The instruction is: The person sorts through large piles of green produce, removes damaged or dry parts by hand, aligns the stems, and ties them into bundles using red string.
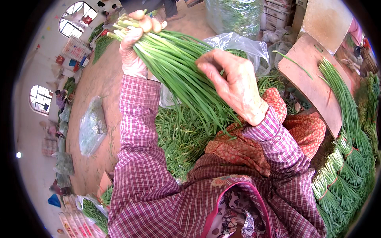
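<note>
Reddish-brown floor (89, 103) and a pale wall with two arched windows (41, 99), at nine and half past ten, form the setting of the head view. One filled clear bag (93, 129) lies at nine o'clock; one large bag of greens (234, 20) stands near one o'clock. At half past two, one tilted brown board (309, 93) bears a single loose stalk (293, 65) and part of a row of long greens. At least four banded bundles (327, 194) lie at four o'clock, their red ties visible. One heap of loose greens (174, 144) extends from the centre toward seven.

Two hands work around one bunch of green stalks (178, 67), raised between eleven o'clock and the centre; its stalks are too many to count. Pale, blunt bases point toward eleven; bright green, slender leaves fan downward toward five. The left hand (133, 57), at eleven, is closed firmly around the pale end, its fingers wrapped over the stalks. The right hand (238, 83), near two, is loosely curled beside the leaves, thumb apart from forefinger; whether its fingertips grip a leaf cannot be told.
</note>
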Available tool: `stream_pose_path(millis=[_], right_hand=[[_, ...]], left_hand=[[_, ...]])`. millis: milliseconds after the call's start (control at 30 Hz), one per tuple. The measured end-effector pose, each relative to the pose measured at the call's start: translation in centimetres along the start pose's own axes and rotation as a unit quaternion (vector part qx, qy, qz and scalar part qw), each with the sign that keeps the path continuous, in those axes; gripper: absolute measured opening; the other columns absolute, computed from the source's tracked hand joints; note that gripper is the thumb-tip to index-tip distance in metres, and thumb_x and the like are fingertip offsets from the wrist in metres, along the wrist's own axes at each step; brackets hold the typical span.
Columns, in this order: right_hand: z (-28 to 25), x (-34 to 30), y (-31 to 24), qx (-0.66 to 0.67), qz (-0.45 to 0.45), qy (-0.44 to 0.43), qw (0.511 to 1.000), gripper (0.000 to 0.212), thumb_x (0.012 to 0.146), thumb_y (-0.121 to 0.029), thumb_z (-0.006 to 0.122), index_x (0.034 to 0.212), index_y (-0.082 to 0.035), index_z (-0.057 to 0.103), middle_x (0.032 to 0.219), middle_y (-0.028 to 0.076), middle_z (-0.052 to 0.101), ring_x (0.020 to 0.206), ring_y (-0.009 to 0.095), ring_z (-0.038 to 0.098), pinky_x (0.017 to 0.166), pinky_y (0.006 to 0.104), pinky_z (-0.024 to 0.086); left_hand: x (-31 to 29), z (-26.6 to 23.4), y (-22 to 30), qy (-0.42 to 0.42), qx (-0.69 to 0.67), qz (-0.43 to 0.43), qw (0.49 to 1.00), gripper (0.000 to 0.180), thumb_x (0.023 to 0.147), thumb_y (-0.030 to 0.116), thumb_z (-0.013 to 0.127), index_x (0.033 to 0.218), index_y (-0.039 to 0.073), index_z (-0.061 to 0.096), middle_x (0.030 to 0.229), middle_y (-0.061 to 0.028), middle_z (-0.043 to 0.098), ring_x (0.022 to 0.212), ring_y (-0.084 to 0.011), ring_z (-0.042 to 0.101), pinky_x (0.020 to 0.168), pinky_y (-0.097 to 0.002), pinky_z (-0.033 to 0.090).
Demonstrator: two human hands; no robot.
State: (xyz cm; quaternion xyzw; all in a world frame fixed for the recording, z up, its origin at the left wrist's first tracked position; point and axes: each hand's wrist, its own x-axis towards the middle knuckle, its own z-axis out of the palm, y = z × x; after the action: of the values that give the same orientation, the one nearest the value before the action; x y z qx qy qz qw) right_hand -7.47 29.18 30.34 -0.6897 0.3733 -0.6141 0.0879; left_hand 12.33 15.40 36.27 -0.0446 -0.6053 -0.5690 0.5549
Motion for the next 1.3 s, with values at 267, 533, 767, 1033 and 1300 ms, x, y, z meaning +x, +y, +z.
stream_pose_path(millis=[267, 533, 767, 1033, 1300], right_hand=[[0.7, 1.1, 1.0, -0.030, 0.034, -0.038, 0.998, 0.013, 0.087, -0.015, 0.064, 0.090, -0.003, 0.063, 0.080, 0.017, 0.067, 0.073, 0.037, 0.065, 0.064, 0.0434, 0.052], [0.9, 1.0, 1.2, -0.004, 0.067, -0.029, 0.997, 0.017, 0.083, -0.019, 0.069, 0.088, -0.003, 0.065, 0.071, 0.014, 0.067, 0.066, 0.031, 0.068, 0.061, 0.0399, 0.052], [-0.9, 1.3, 2.3, 0.014, 0.102, -0.094, 0.990, 0.020, 0.084, -0.019, 0.065, 0.088, 0.000, 0.068, 0.072, 0.016, 0.068, 0.067, 0.028, 0.069, 0.062, 0.0370, 0.053], [-5.1, 1.1, 3.9, 0.181, 0.340, -0.255, 0.887, 0.032, 0.088, -0.030, 0.063, 0.096, 0.000, 0.071, 0.068, -0.003, 0.058, 0.057, 0.006, 0.049, 0.052, 0.0232, 0.040], [-12.1, -3.1, 5.1, -0.030, 0.197, -0.366, 0.909, 0.031, 0.090, -0.025, 0.062, 0.107, 0.000, 0.067, 0.085, 0.012, 0.070, 0.078, 0.020, 0.067, 0.071, 0.0333, 0.053]], left_hand=[[-0.2, 2.2, -0.6, -0.021, 0.017, -0.027, 0.999, 0.042, 0.075, 0.016, 0.068, 0.114, 0.006, 0.057, 0.084, -0.0018, 0.058, 0.089, -0.0209, 0.059, 0.096, -0.0423, 0.045], [-0.5, 3.6, -1.2, -0.011, 0.032, -0.023, 0.999, 0.042, 0.073, 0.015, 0.069, 0.112, 0.004, 0.059, 0.083, -0.0043, 0.062, 0.085, -0.0215, 0.061, 0.094, -0.0407, 0.047], [-1.0, 4.5, -1.4, -0.028, 0.079, -0.074, 0.994, 0.039, 0.071, 0.006, 0.073, 0.107, -0.002, 0.063, 0.087, -0.0104, 0.067, 0.079, -0.0203, 0.066, 0.081, -0.0352, 0.055], [-1.8, 6.0, -3.2, -0.105, 0.217, -0.129, 0.962, 0.038, 0.074, -0.006, 0.074, 0.110, -0.003, 0.062, 0.099, -0.0118, 0.069, 0.085, -0.0158, 0.067, 0.079, -0.0279, 0.055], [-3.7, 8.0, -5.9, -0.244, 0.535, 0.021, 0.809, 0.035, 0.069, 0.012, 0.081, 0.102, 0.007, 0.070, 0.093, -0.0046, 0.072, 0.081, -0.0139, 0.070, 0.076, -0.0265, 0.057]])
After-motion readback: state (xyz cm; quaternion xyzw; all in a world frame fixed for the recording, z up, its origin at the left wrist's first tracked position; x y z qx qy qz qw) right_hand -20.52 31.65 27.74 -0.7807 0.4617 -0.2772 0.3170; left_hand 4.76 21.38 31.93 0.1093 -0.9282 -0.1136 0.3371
